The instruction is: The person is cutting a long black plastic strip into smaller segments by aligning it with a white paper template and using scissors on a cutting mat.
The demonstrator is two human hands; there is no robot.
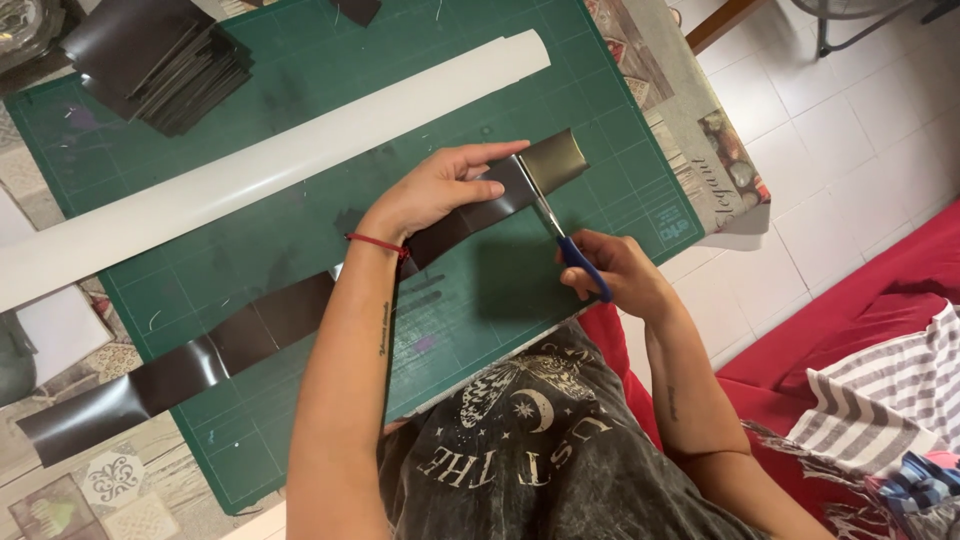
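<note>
On the green cutting mat (300, 120), a long dark strip (250, 335) is pressed flat by the left hand (440, 190). Blue-handled scissors (565, 240) are gripped in the right hand (615, 275), blades across the strip's end at about one o'clock. A crooked cut could come if the strip slips, and the left fingers sit close to the blades. The mat's edge is near at three o'clock; open room lies toward seven o'clock. A white roll (270, 165) lies at eleven o'clock.
</note>
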